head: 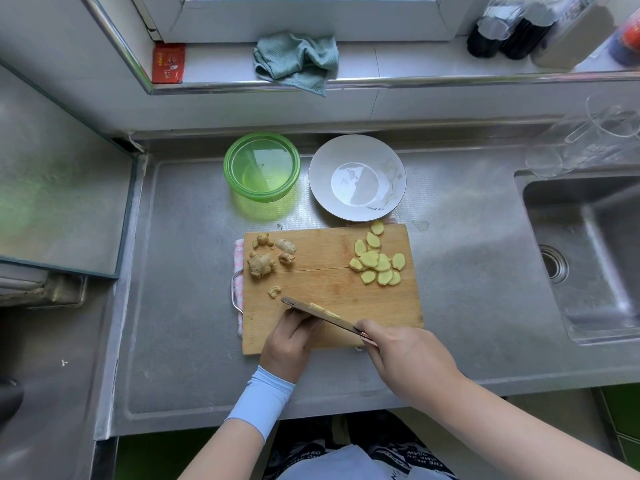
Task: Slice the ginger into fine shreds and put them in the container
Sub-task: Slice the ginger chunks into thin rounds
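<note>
A wooden cutting board [329,289] lies on the steel counter. Several pale yellow ginger slices [377,261] are spread at its right side. Knobbly ginger trimmings [263,263] lie at its left. My right hand [405,358] grips the handle of a cleaver [317,312] whose blade angles across the board's near edge. A few ginger pieces [320,309] show just behind the blade. My left hand [289,341] rests curled against the blade's near side; what it holds is hidden. A green translucent container [262,166] stands empty behind the board.
A white plate [356,178] sits right of the green container. A sink [588,251] lies at the right, with clear glassware [588,140] behind it. A teal cloth [298,60] and dark bottles [502,32] rest on the window ledge. A stove edge [62,202] is at left.
</note>
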A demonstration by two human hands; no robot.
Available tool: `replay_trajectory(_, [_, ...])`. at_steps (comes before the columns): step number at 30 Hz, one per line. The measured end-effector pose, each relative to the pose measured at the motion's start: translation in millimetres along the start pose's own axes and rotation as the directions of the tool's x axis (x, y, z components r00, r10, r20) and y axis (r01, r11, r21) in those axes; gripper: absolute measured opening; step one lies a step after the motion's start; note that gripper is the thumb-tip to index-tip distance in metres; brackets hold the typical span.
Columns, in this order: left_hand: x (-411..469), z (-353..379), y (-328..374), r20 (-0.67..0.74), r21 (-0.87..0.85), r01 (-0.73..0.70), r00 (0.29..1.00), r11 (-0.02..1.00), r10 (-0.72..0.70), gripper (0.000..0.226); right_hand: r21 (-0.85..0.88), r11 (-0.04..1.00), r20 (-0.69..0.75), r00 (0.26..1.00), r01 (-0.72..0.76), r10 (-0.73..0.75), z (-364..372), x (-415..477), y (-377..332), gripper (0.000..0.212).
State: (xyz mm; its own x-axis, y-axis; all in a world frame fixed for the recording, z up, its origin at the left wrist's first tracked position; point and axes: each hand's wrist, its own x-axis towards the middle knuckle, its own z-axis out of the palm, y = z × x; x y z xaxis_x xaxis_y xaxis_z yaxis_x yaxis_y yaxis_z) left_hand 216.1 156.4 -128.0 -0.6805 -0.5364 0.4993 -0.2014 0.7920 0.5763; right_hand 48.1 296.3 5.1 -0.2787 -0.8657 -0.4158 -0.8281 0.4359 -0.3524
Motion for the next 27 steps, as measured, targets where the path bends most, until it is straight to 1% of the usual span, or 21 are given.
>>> replay_trajectory(2, [0.5,0.3,-0.4,0.007,-0.009,0.005,1.000,1.000,-0.005,0.046,0.003,1.000,0.011,1.000,-0.001,0.001,0.8,2.0,-0.4,0.021])
replay_trajectory(9, [-1.5,0.2,-0.9,0.017,-0.011,0.011,1.000,1.000,-0.011,0.044,0.018,1.000,0.022,1.000,0.001,-0.002,6.5,9.2,-1.6,0.020])
replay_trajectory(13, [1.6,-0.7,2.7,0.002,0.005,0.017,1.000,1.000,-0.017,0.029,0.020,1.000,0.033,0.999,-0.006,0.005,13.3,23.3,-5.3,0.023])
replay_trajectory(18, [1.9,-1.3,2.8,0.022,0.038,0.035,0.999,0.999,-0.036,0.019,0.012,1.000,0.030,0.999,0.017,-0.017,16.4,28.6,-3.4,0.021])
replay_trajectory(23, [1.7,-1.1,2.9,0.027,0.043,0.031,0.999,0.999,-0.032,0.012,0.040,0.997,-0.026,0.998,0.059,-0.058,15.3,25.1,-1.1,0.026])
replay_trajectory(25, [0.6,0.4,0.9,0.007,0.029,0.028,1.000,0.999,-0.028,0.015,0.055,0.996,-0.053,0.996,0.076,-0.073,16.0,17.1,-0.2,0.027])
replay_trajectory(27, [0.4,1.7,-1.1,-0.013,0.012,0.014,1.000,1.000,-0.013,0.025,0.054,0.994,-0.094,0.992,0.095,-0.090,16.3,7.4,2.8,0.027])
